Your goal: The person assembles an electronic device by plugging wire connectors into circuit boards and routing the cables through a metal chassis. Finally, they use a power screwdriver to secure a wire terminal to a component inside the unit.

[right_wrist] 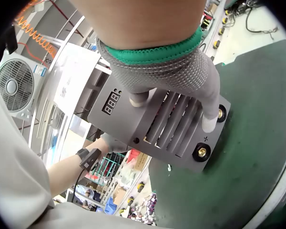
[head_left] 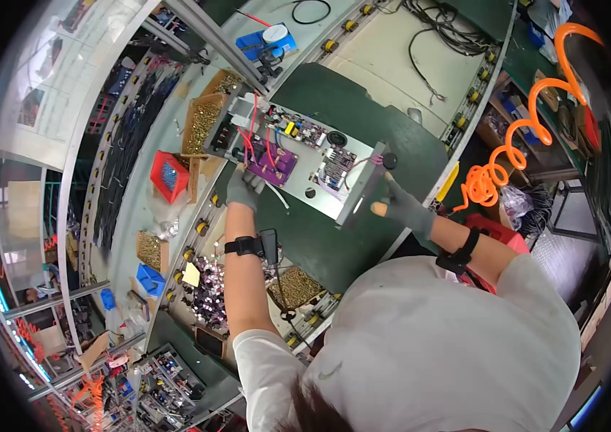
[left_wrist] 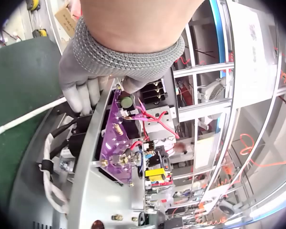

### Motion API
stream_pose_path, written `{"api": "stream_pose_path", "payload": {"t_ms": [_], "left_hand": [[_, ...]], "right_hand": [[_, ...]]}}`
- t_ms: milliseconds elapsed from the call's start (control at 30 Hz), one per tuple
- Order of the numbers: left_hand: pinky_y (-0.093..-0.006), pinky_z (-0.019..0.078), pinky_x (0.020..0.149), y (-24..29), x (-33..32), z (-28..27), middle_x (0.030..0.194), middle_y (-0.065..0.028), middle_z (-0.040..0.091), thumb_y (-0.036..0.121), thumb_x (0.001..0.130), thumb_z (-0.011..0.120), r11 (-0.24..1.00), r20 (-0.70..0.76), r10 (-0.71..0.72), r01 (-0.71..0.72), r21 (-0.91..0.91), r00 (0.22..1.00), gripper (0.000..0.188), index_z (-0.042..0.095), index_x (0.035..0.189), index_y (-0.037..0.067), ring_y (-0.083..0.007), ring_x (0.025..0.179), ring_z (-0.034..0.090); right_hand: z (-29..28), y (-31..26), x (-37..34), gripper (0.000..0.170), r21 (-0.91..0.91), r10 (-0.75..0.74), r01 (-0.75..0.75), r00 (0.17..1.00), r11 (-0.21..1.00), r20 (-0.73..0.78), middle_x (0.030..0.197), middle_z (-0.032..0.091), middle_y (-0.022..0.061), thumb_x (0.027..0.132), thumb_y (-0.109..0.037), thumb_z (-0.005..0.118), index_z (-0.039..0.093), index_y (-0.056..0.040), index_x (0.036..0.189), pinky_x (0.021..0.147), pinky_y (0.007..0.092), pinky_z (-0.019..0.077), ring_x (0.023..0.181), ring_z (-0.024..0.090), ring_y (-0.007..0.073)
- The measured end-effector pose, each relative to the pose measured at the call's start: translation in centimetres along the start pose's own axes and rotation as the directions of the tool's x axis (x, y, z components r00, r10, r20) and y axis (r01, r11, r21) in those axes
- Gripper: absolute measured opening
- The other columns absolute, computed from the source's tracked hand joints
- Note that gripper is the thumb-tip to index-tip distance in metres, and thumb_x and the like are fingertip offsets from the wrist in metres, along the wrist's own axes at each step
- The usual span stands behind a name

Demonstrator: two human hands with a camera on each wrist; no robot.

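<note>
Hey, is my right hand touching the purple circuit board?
Apart. The head view shows it: the bare metal plate and the grey end panel lie between the purple circuit board and your right hand.

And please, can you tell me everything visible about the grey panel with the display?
The grey panel looks like painted metal, with a three-digit display, long parallel slots and two black-ringed terminals with brass-coloured centres, a plus mark near one. It forms one end of the opened unit, slanted in the right wrist view. The grip of the gloved right hand touches its face.
</note>
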State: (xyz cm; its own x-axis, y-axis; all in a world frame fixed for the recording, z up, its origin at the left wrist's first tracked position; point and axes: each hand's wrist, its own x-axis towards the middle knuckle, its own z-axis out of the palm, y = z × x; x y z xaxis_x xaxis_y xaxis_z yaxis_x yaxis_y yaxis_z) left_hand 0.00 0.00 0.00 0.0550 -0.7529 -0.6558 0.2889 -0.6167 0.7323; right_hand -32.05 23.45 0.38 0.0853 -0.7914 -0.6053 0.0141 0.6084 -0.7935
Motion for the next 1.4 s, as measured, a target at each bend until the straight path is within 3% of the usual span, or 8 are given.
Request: {"api": "stream_pose_path", "payload": {"t_ms": [300,500,533,567,833,1033,1167,1400], "left_hand": [[-0.0363,0.0434,0.064,-1.2,3.2,-1.5,0.074,-0.0016,0.055,0.028,0.091,0.056,0.954,-0.059,0.005,-0.022,-0.298,0.998,0.015,0.056,0.089,0.013,-0.0193,0.069,0.053],[-0.0255,0.0408,0.051,-3.5,1.8,-0.8,0.072,0.0006,0.053,0.020,0.094,0.051,0.965,-0.134,0.091,-0.120,-0.231,0.987,0.008,0.052,0.094,0.012,-0.0113,0.056,0.047],[-0.0252,0.0433,0.053,-4.4,0.9,-1.4,0.076,0.0002,0.055,0.018,0.094,0.051,0.960,-0.150,0.073,-0.110,-0.256,0.986,0.008,0.052,0.097,0.011,-0.0112,0.059,0.049],[-0.0252,0.0433,0.053,-5.5,-0.2,-2.2,0.076,0.0002,0.055,0.018,0.094,0.051,0.960,-0.159,0.067,-0.107,-0.257,0.985,0.008,0.052,0.097,0.011,-0.0112,0.059,0.049],[-0.0416,0.0447,0.097,-12.9,-17.0,-2.3,0.117,-0.0111,0.056,0.002,0.091,0.045,0.717,0.086,-0.232,0.230,-0.658,0.969,0.030,0.049,0.120,0.007,-0.0258,0.110,0.054],[-0.0277,0.0488,0.065,-21.2,-6.4,-22.4,0.093,-0.0085,0.063,0.024,0.089,0.054,0.965,0.474,-0.223,0.261,-0.015,0.852,0.019,0.057,0.101,0.010,-0.0213,0.081,0.062],[-0.0383,0.0365,0.099,-7.1,-13.0,-11.6,0.128,-0.0080,0.052,0.041,0.093,0.046,0.952,-0.021,0.303,-0.304,-0.030,0.953,0.050,0.045,0.130,0.006,-0.0227,0.118,0.048],[-0.0383,0.0520,0.080,-1.5,-3.8,-6.2,0.106,-0.0116,0.063,0.055,0.089,0.042,0.988,0.228,0.051,-0.016,-0.153,0.972,0.055,0.056,0.114,0.007,-0.0244,0.096,0.062]], "right_hand": [[6.4,0.5,1.3,0.138,-0.654,-0.355,0.191,0.927,0.732,-0.126,0.139,0.022,0.0292,0.059,-0.041,0.083,-0.020,0.0081,0.136,0.107,0.0384,0.0279,0.129,0.032,0.0333],[3.5,-2.6,1.9,0.093,0.778,-0.017,0.016,1.000,0.628,-0.007,0.120,0.046,0.0119,0.053,-0.032,0.087,0.033,-0.0079,0.125,0.099,0.0372,0.0377,0.113,0.046,0.0240],[2.0,-2.6,1.4,0.094,0.107,-0.244,0.262,0.957,0.959,-0.157,0.117,0.048,0.0141,0.053,-0.037,0.085,0.036,-0.0041,0.127,0.099,0.0369,0.0381,0.113,0.046,0.0253],[0.6,-2.3,0.9,0.097,-0.631,-0.495,0.333,0.864,0.701,-0.094,0.114,0.051,0.0162,0.054,-0.041,0.084,0.038,-0.0003,0.128,0.098,0.0367,0.0384,0.113,0.046,0.0265],[-7.6,-6.9,3.4,0.089,-0.547,-0.531,0.493,0.841,0.677,0.100,0.123,0.051,0.0179,0.060,-0.022,0.079,0.036,0.0003,0.134,0.094,0.0366,0.0424,0.112,0.052,0.0297],[-6.1,-0.4,5.4,0.071,-0.536,-0.468,0.264,0.834,0.802,-0.291,0.109,0.061,0.0126,0.071,-0.010,0.070,0.038,-0.0007,0.134,0.085,0.0313,0.0476,0.098,0.060,0.0205],[-2.4,2.3,4.4,0.069,0.053,0.096,-0.081,0.907,0.995,-0.410,0.112,0.058,0.0125,0.076,-0.017,0.069,0.036,-0.0011,0.134,0.082,0.0327,0.0483,0.099,0.058,0.0181],[-0.4,-2.5,0.8,0.048,0.579,0.059,0.007,0.994,0.815,-0.094,0.115,0.053,0.0097,0.080,-0.014,0.061,0.045,-0.0022,0.124,0.090,0.0430,0.0437,0.109,0.053,0.0281]]}}
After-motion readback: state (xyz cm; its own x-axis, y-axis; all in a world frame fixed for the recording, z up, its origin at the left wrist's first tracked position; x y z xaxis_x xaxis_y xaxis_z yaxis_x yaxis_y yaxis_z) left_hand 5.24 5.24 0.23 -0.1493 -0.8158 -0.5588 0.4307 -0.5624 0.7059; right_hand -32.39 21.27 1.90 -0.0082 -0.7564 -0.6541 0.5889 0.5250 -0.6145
